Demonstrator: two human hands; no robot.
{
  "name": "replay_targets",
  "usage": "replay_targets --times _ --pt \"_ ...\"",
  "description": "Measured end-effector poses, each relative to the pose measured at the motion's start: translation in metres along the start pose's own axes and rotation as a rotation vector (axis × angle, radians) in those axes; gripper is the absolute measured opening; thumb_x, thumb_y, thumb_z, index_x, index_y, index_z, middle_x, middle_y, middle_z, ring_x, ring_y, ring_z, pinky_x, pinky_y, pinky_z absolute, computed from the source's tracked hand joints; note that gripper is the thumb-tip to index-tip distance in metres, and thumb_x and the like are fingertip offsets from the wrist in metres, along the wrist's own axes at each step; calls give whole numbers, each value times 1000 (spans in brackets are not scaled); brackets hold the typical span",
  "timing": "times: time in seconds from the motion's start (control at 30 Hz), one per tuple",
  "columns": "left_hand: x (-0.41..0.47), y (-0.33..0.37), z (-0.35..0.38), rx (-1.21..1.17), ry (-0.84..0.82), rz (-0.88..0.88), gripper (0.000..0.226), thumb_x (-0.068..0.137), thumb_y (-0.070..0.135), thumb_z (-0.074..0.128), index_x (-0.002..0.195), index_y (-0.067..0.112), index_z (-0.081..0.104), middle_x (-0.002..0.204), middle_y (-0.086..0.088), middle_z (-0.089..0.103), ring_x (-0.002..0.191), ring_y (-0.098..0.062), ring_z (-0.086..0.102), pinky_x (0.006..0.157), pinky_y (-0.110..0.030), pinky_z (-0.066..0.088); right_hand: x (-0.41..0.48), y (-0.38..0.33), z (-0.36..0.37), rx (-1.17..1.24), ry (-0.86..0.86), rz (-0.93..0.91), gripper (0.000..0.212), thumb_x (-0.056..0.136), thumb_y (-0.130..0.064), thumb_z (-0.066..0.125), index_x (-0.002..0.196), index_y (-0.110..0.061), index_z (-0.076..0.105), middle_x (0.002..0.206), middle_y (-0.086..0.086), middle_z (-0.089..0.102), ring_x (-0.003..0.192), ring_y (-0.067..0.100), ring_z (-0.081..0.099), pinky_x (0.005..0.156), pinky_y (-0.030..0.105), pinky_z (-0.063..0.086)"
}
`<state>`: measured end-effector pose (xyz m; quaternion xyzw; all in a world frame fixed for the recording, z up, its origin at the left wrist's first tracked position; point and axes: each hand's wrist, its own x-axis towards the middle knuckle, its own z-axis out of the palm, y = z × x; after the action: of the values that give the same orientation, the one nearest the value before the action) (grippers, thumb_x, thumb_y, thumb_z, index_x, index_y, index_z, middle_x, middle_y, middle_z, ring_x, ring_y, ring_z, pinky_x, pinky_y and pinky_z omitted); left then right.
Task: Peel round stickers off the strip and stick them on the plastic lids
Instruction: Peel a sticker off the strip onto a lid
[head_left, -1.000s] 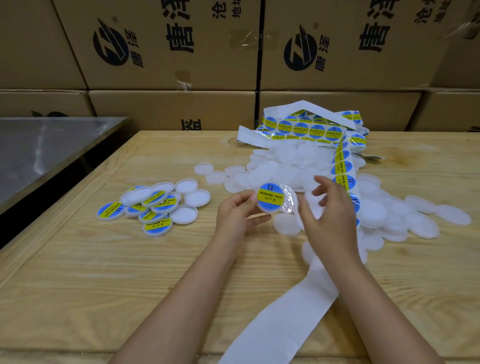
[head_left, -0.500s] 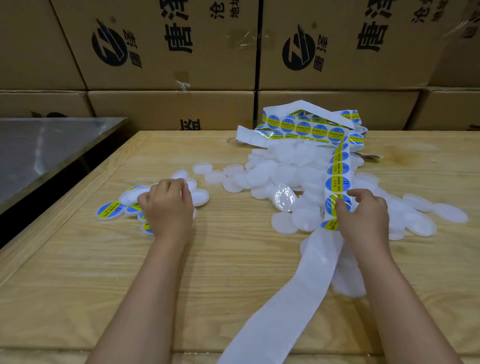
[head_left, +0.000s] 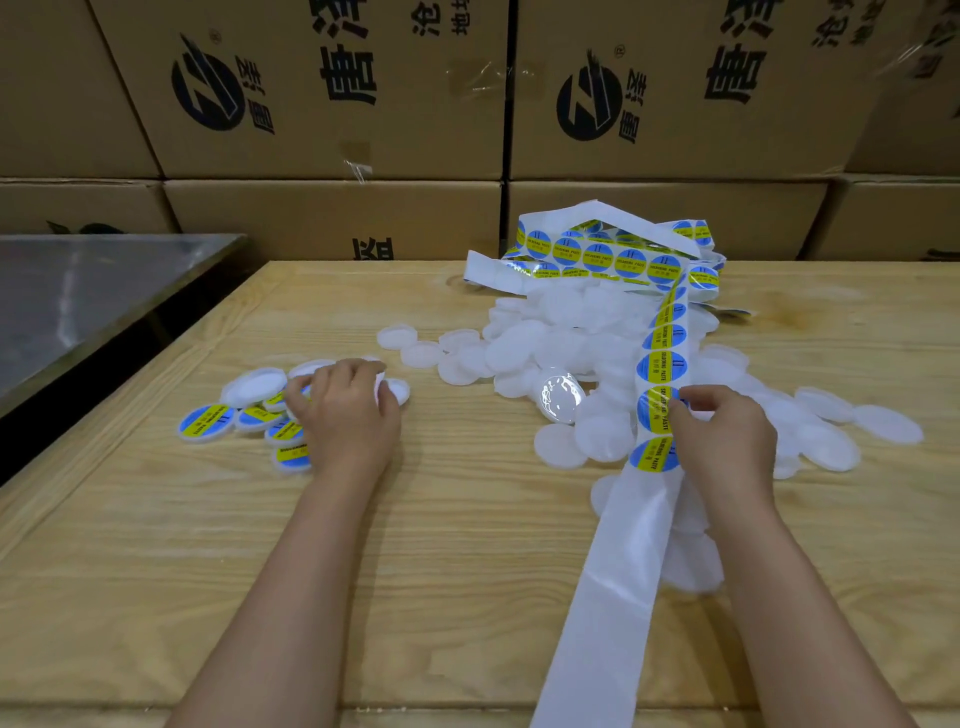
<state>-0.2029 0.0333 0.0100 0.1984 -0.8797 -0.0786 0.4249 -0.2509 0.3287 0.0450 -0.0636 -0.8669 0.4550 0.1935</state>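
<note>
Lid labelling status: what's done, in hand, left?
Done: a small cluster of stickered lids at the left hand. In hand: the right hand pinches the next sticker on the strip. Left: a far bigger pile of bare lids, plus many stickers on the strip.

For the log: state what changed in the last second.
The left hand carried the blue-and-yellow labelled plastic lid left to the labelled-lid pile. The right hand moved onto the white sticker strip, pinching a round blue-and-yellow sticker. Plain white lids and cardboard boxes stayed put.
</note>
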Motion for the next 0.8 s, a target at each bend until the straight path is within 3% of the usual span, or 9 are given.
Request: replay_targets --times 0.1,0.23,0.3,0.4,0.47,0.57,0.7,0.8 --pt "-4 22 -2 -140 23 168 20 78 11 56 92 8 70 93 -7 70 87 -28 65 89 -39 26 -1 -2 0 80 -12 8 20 85 -15 63 103 -8 67 98 8 67 92 26 60 75 30 41" --pt "-21 65 -8 -464 -63 299 23 83 15 56 99 5 70 97 -7 70 92 -24 63 86 -39 42 -2 -5 2 247 -84 48 16 82 -13 66 98 -17 67 69 -8 57 63 6 52 59 23 38" --pt "-32 89 -14 -636 -214 311 29 82 20 62 109 9 67 109 0 67 103 -21 61 94 -40 43 -4 -8 3 381 -147 73 19 82 -7 64 98 -17 67 69 -5 57 62 11 53 66 29 45" --pt "-43 114 -21 -806 -434 327 47 81 32 62 127 21 55 125 20 48 120 -5 44 103 -16 25 -8 -15 4 482 -213 70 21 85 -4 59 99 -20 65 75 4 61 64 19 56 66 38 49" --pt "-48 121 -21 -835 -517 329 54 81 36 62 132 21 50 130 20 45 124 -2 40 104 -18 24 -12 -18 6 514 -239 53 20 88 -7 58 97 -24 63 80 11 65 65 24 58 64 39 50" --pt "-51 121 -21 -873 -514 312 54 80 36 65 130 23 52 125 28 45 117 10 38 102 -14 25 -17 -21 8 546 -288 43 14 90 -13 58 99 -24 61 72 9 69 57 21 56 60 35 48" --pt "-49 119 -18 -833 -460 289 42 77 29 74 116 18 64 116 7 64 110 -9 54 98 -22 34 -22 -25 10 590 -384 44 14 89 -16 62 103 -19 60 52 -7 62 47 3 54 47 17 46" --pt "-50 119 -19 -825 -400 230 33 73 24 77 104 15 68 104 6 68 99 -3 53 89 -10 32 -25 -27 9 606 -430 26 18 87 -11 64 104 -15 59 53 -7 62 51 2 58 49 15 46"
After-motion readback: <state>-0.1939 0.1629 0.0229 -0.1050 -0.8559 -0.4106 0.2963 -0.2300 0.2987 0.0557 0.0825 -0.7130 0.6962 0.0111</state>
